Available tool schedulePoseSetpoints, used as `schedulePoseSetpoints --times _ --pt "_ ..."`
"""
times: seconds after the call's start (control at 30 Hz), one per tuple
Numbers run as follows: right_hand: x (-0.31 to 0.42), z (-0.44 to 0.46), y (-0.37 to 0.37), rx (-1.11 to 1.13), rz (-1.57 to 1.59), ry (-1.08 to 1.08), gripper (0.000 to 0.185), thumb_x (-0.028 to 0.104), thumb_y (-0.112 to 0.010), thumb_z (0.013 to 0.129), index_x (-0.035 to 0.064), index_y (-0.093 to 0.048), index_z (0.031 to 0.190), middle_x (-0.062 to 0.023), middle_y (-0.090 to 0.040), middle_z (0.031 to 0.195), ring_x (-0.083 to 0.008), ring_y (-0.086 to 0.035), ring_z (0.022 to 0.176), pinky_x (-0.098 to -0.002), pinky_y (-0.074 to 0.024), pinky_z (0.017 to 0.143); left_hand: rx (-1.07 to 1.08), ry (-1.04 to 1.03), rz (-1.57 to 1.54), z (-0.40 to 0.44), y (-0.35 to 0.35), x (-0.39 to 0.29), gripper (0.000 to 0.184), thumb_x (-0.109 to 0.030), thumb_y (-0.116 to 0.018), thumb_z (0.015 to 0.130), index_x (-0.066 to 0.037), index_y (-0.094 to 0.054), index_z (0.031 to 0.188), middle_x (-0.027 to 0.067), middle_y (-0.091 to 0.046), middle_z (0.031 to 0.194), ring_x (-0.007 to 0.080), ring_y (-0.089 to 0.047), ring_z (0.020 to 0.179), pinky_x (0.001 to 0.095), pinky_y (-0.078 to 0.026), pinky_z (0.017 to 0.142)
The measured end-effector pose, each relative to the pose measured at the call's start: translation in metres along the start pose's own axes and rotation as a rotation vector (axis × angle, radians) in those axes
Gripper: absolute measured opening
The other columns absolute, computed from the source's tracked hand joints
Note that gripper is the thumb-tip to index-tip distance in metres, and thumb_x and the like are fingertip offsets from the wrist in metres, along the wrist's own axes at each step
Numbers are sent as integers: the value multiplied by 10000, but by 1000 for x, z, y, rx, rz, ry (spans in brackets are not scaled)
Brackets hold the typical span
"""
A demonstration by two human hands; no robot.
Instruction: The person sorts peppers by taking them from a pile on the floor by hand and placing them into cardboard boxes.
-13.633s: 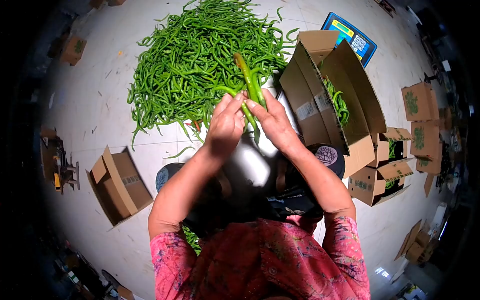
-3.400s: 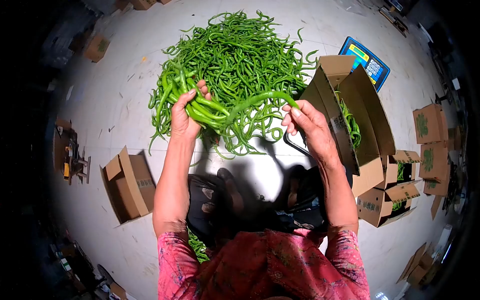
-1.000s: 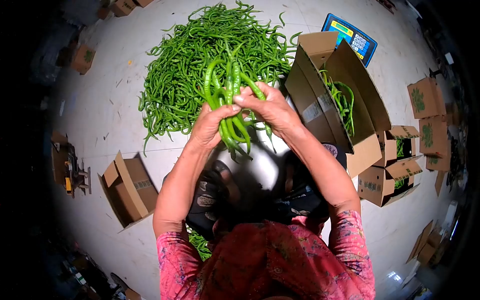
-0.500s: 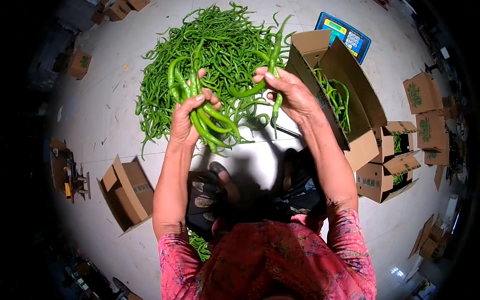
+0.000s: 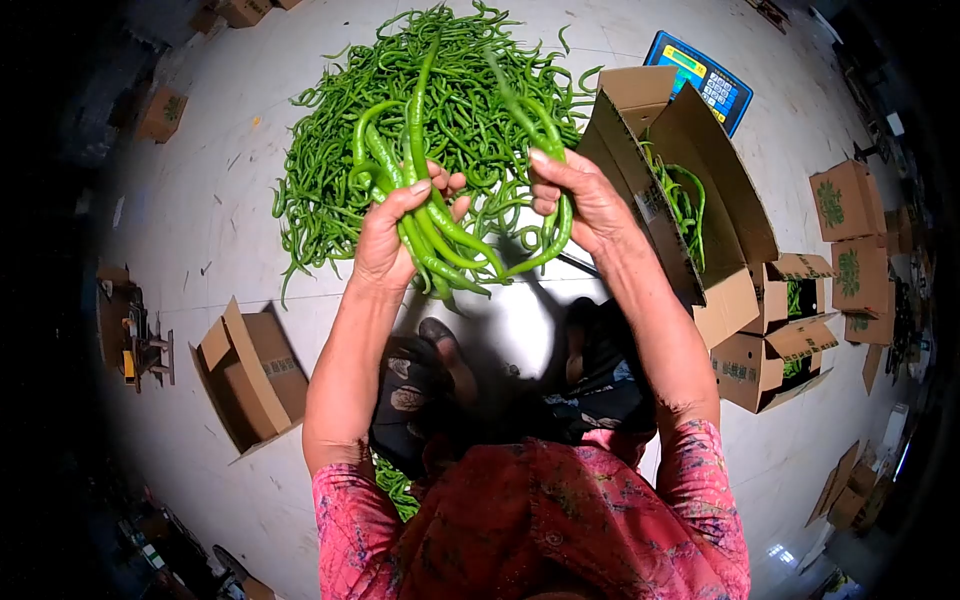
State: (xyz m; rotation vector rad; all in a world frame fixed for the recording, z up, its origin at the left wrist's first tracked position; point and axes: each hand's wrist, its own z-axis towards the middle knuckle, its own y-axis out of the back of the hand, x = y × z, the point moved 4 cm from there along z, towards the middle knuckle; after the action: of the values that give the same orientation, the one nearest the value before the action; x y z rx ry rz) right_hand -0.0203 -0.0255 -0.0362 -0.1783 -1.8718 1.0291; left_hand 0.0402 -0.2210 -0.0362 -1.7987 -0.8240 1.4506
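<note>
My left hand (image 5: 398, 232) is closed around a bunch of long green chili peppers (image 5: 437, 238), their ends sticking out above and below the fingers. To its right, my right hand (image 5: 585, 200) grips a curved green chili pepper (image 5: 560, 228) between thumb and fingers. A blurred pepper shows just above that hand; whether it is held or in the air I cannot tell. Beyond both hands a big pile of green chili peppers (image 5: 340, 170) lies on the floor. Close to my right forearm stands an open cardboard box (image 5: 715, 190) with some peppers inside.
A blue scale display (image 5: 700, 80) is behind the open box. Smaller cardboard boxes (image 5: 745, 370) with peppers sit at the right, near stacked closed boxes (image 5: 850, 200). An open box (image 5: 255, 375) rests on the floor at the left. More peppers (image 5: 395, 490) show beside my legs.
The straight pepper upright in my right hand is no longer in its grip, and a curved one is held there. Both hands have shifted slightly right and toward me; the left still holds its bunch.
</note>
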Motion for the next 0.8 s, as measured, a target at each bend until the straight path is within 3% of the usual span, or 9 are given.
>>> schedulePoseSetpoints --times 0.07,0.13,0.23,0.37,0.47,0.5,0.53,0.63,0.8 --pt "-6 -1 -6 -31 -130 -52 217 166 -707 852 93 -543 974 63 -488 772 -17 -385 546 -169 -336 491 -77 17 142 0 0 2 213 -38 -593 860 25 -565 1062 111 -621 968 260 -621 1013 387 -553 904" --pt "-10 -2 -17 -28 -226 -69 234 184 -737 823 94 -559 946 38 -557 783 -30 -471 578 -175 -323 487 -137 4 317 1 -3 4 259 -53 -657 829 46 -565 1050 116 -652 911 239 -651 908 351 -559 870" --pt "-14 -3 -29 -28 -312 -11 253 193 -758 798 79 -578 936 -12 -635 814 -65 -577 666 -190 -314 484 -41 -37 513 1 -16 12 379 -123 -750 774 22 -578 1080 89 -645 962 171 -626 839 297 -526 797" --pt "-26 3 -27 -70 -348 28 275 108 -774 758 35 -596 953 -34 -640 814 -117 -609 700 -239 -500 666 -65 3 560 2 -14 30 484 -72 -733 785 47 -555 1219 75 -628 1059 156 -599 982 292 -496 872" --pt "-21 3 -24 -143 -280 11 260 114 -771 756 51 -597 938 -29 -639 776 -97 -583 657 -230 -459 596 -88 38 528 1 -19 32 434 -75 -734 787 45 -578 1173 63 -627 1023 147 -594 950 289 -496 848" --pt "-15 4 -16 -172 -416 -14 246 127 -763 764 76 -594 936 -13 -632 761 -74 -522 587 -218 -376 518 -127 30 484 4 -14 32 345 -77 -725 796 33 -603 1098 57 -621 970 148 -593 904 285 -493 825" --pt "-10 2 -14 -156 -378 13 230 143 -750 775 100 -590 934 16 -610 787 -60 -480 602 -203 -312 516 -93 60 460 5 -7 28 262 -80 -718 803 17 -611 1022 78 -626 933 179 -614 901 300 -507 835" --pt "8 1 -2 -162 -307 48 218 126 -720 805 103 -582 972 30 -571 853 -63 -497 743 -199 -344 604 -104 8 252 10 6 17 208 -126 -693 838 -7 -619 991 100 -629 927 234 -626 916 352 -535 853" --pt "32 -2 14 -51 -135 120 365 68 -657 854 -22 -524 1182 -84 -637 1013 -134 -581 844 -249 -474 720 19 24 70 9 12 0 259 -211 -543 957 -2 -581 1104 89 -623 917 235 -609 920 374 -533 867"
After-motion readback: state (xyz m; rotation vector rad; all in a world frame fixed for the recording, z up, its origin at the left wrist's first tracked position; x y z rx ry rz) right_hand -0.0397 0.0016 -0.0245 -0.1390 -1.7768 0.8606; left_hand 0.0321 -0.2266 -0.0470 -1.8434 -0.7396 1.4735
